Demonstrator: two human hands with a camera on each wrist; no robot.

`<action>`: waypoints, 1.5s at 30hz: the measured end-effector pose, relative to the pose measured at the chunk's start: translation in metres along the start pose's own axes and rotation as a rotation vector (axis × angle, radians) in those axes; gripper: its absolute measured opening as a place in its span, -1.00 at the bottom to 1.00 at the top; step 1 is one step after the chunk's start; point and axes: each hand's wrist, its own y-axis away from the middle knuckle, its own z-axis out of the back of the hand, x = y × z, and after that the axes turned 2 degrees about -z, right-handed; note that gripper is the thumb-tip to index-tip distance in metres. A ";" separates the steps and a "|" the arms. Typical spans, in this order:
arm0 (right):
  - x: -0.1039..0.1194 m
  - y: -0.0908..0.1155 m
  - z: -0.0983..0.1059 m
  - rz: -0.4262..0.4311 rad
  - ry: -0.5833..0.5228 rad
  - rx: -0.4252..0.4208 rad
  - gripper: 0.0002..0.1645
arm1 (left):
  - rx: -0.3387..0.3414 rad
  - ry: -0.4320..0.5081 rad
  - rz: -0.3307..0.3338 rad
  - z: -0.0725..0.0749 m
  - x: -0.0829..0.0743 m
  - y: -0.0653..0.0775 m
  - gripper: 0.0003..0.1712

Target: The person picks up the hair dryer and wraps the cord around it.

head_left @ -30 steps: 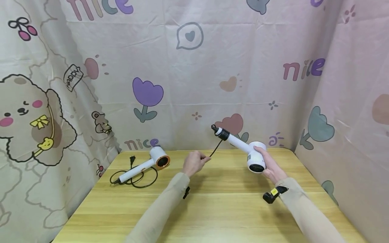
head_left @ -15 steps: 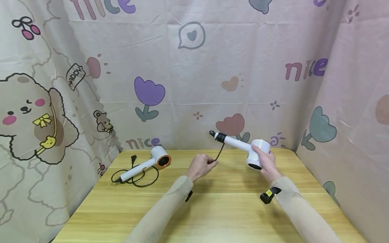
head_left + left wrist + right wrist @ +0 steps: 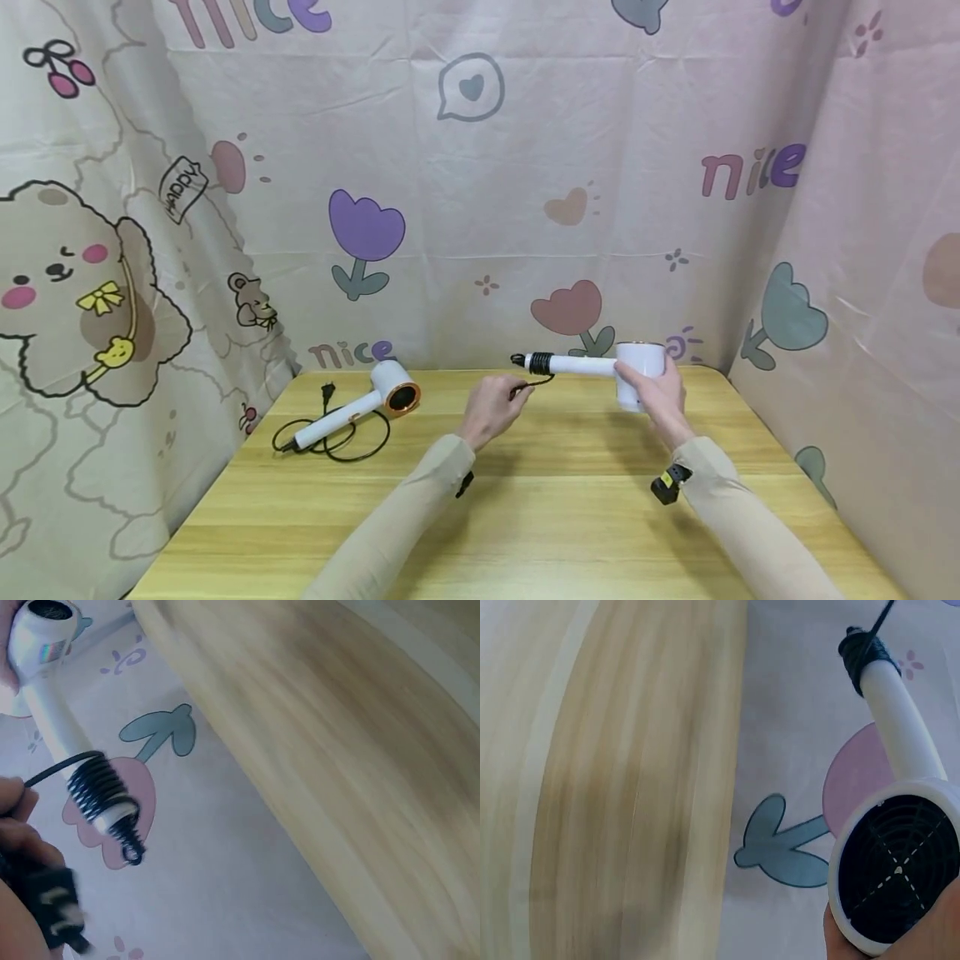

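Observation:
Above the table's back part, my right hand (image 3: pixel 663 402) grips a white hair dryer (image 3: pixel 585 365) by its round head. The handle points left and lies nearly level. A black cord (image 3: pixel 539 363) is wound in several coils around the handle's end. My left hand (image 3: pixel 490 408) pinches the loose stretch of this cord, left of the coils. A blurred black plug (image 3: pixel 56 907) shows beside the left fingers in the left wrist view. In the right wrist view, the dryer's dark round grille (image 3: pixel 896 870) faces the camera, with right fingers around the rim.
A second white hair dryer (image 3: pixel 341 418) with a copper-coloured nozzle ring lies at the table's back left. Its black cord (image 3: pixel 386 433) loops loosely beneath it, the plug (image 3: pixel 327 390) behind. A printed curtain (image 3: pixel 465 183) hangs behind the wooden table (image 3: pixel 525 533).
The hair dryer's handle has swung down from a slant to nearly level. My left hand has shifted slightly right, closer under the coils, and the free cord between looks shorter.

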 end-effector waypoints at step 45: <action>0.000 0.017 -0.006 0.171 0.007 0.292 -0.03 | 0.338 0.232 0.109 0.006 0.009 -0.022 -0.29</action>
